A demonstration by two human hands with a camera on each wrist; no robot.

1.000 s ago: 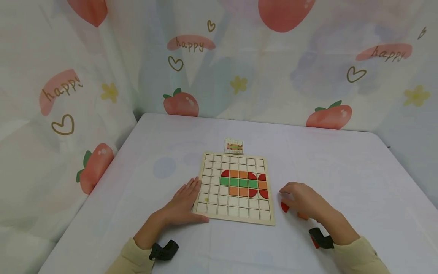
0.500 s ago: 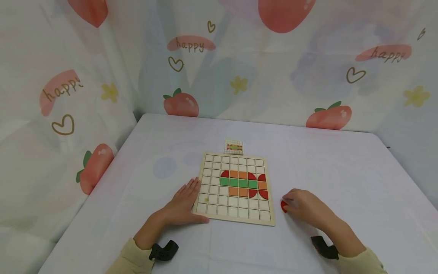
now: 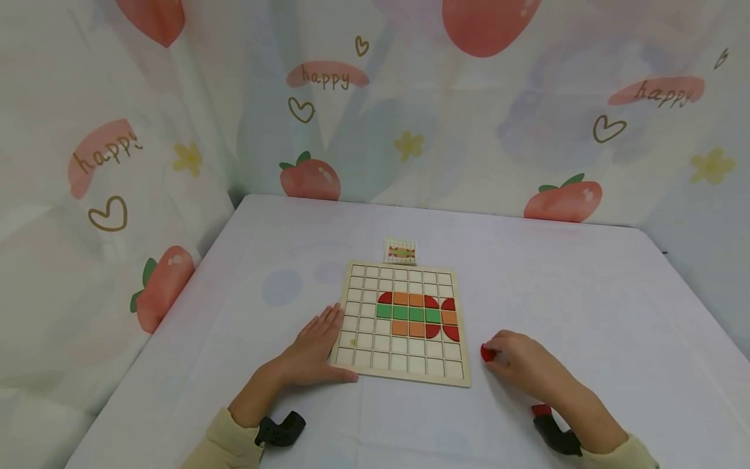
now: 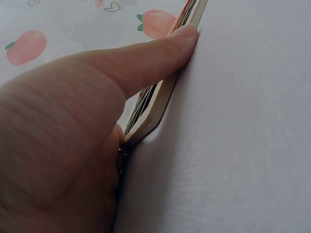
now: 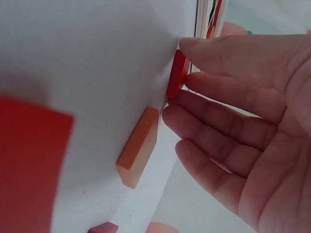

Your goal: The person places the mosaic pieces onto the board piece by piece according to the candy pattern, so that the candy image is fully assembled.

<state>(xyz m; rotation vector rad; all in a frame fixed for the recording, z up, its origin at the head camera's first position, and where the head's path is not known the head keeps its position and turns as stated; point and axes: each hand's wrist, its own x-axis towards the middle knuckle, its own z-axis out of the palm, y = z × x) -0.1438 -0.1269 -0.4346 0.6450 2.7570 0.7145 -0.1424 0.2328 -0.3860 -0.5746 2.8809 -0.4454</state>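
Observation:
A wooden grid board (image 3: 404, 361) lies on the table, with red, orange and green pieces set in several of its squares. My left hand (image 3: 310, 348) rests at the board's left front corner with straight fingers; in the left wrist view the thumb (image 4: 155, 58) lies along the board's edge. Right of the board, my right hand (image 3: 524, 365) pinches a red piece with a curved edge (image 3: 486, 353) between thumb and fingers, low at the tabletop. An orange block (image 5: 138, 148) lies beside those fingers in the right wrist view; the hand hides it from the head view.
A small pattern card (image 3: 400, 251) stands behind the board, showing a candy-like shape. Near the right wrist lies another red piece (image 3: 541, 410), partly covered by the black wrist camera (image 3: 556, 435). A patterned cloth (image 3: 457, 130) hangs behind the table.
My right hand has come down and slightly toward me, and its fingers have closed on the red curved piece. The left hand and the board have stayed put.

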